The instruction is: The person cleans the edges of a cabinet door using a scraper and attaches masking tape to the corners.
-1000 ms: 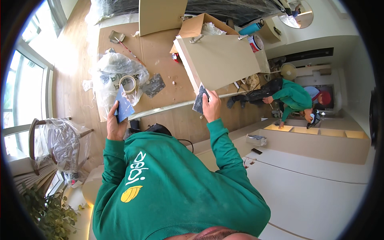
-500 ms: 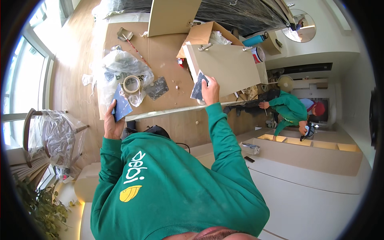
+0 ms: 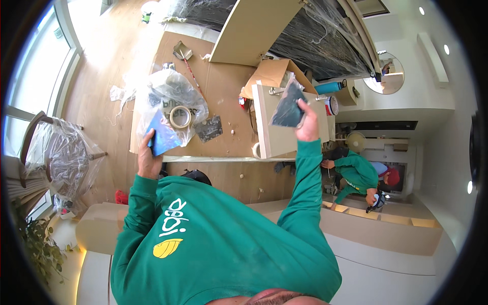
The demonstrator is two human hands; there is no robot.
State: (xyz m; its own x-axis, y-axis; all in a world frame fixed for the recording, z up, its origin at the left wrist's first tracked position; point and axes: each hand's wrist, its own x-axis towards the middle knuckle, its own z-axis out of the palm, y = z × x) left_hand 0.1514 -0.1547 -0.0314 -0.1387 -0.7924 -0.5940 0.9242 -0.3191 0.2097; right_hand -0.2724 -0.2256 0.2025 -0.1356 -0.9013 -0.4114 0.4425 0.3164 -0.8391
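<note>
The person wears a green sweatshirt [image 3: 239, 244] with long sleeves [image 3: 306, 173], leaving the left hand [image 3: 148, 163] and right hand [image 3: 308, 127] bare; rounded white lettering [image 3: 173, 217] and a yellow, helmet-like emblem [image 3: 168, 248] mark its front.

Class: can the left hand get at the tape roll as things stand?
Probably yes: the tape roll lies uncovered near the left hand, though the blue sheet it holds may hinder.
</note>
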